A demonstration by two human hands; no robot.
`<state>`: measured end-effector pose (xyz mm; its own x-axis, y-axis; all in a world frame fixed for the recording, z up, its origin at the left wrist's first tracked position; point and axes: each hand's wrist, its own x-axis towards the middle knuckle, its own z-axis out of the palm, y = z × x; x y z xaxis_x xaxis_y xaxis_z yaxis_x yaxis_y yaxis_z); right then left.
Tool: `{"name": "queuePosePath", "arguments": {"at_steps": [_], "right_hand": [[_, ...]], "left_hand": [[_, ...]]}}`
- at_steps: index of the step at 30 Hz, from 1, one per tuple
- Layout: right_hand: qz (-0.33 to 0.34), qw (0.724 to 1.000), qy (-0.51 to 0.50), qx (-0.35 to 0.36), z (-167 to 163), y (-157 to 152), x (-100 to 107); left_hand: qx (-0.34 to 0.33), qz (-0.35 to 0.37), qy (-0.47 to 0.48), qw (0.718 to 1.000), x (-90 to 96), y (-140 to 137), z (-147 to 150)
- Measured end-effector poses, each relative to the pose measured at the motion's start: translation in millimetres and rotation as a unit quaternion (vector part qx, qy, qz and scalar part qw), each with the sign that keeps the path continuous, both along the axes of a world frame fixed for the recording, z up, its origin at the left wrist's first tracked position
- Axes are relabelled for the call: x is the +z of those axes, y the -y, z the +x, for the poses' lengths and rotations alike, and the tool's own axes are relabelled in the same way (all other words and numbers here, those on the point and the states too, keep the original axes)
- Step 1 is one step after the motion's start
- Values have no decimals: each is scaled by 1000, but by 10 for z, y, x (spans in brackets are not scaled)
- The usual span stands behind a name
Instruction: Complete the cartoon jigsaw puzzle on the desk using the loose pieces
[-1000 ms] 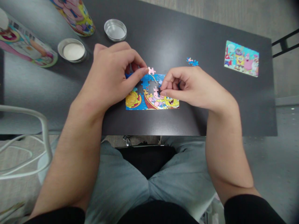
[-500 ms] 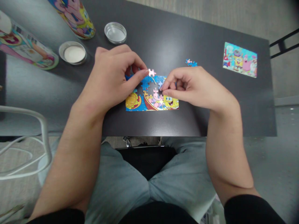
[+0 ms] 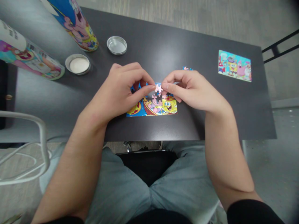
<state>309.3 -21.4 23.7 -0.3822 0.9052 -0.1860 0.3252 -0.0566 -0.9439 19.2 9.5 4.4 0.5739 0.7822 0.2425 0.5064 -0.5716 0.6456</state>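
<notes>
A partly assembled jigsaw puzzle (image 3: 170, 106) lies flat on the dark table, with a yellow cartoon face, a boat and gaps in its middle. Just above it, a pink puzzle piece (image 3: 158, 88) is between my two hands. My left hand (image 3: 127, 90) pinches its left side between thumb and index finger. My right hand (image 3: 189, 88) is closed, its thumb and index fingertips against the piece's right side. Both hands cover parts of the puzzle's upper edge. Behind my right hand, a few loose puzzle pieces (image 3: 187, 68) show in part.
A finished small picture puzzle (image 3: 234, 66) lies at the right of the table (image 3: 149, 127). Two cartoon-printed tubes (image 3: 80, 28) stand at the left, near a round metal lid (image 3: 116, 45) and another lid with a white inside (image 3: 79, 65). A white cable (image 3: 42, 130) hangs at lower left.
My left hand has moved right with the pink piece, toward my right hand. Now the right fingertips meet that piece, lifted off the puzzle's right part. The view has shifted slightly.
</notes>
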Motion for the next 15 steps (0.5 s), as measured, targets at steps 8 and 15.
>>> {"name": "queuePosePath", "arguments": {"at_steps": [8, 15], "right_hand": [[12, 1000, -25, 3, -3, 19, -71], [22, 999, 35, 5, 107, -13, -98]], "left_hand": [[0, 0, 1, 1000, 3, 4, 13], [21, 11, -8, 1000, -18, -12, -17]]}}
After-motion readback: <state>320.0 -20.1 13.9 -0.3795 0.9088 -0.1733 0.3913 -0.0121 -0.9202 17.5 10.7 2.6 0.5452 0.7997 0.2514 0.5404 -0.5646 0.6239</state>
